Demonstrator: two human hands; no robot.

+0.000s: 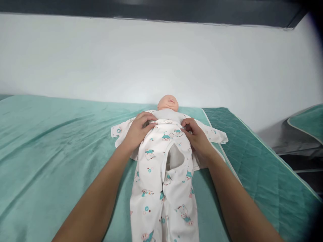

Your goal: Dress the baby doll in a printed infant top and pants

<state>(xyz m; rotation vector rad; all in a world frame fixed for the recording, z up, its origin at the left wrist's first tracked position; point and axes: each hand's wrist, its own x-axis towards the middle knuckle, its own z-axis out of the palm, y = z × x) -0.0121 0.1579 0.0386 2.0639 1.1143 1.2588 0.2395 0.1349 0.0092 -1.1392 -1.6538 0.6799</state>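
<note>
A baby doll [168,102] lies on its back with its head toward the wall. White printed baby pants [151,168] cover its lower body, the waistband high on the belly and an opening at the crotch. Under them spreads a printed white jacket [214,133], its sleeves out to both sides. My left hand [142,127] pinches the waistband at its left end, thumb and fingers closed on the cloth. At the other end my right hand [194,136] grips the waistband between thumb and curled fingers. The doll's arms and legs are hidden by cloth.
A smooth green sheet [63,161] lies under the doll, over a darker quilted mat [259,174] at the right. Behind stands a white wall [126,60] beneath a dark beam [151,10]. Another green-covered surface [308,121] is at the far right, past the mat's edge.
</note>
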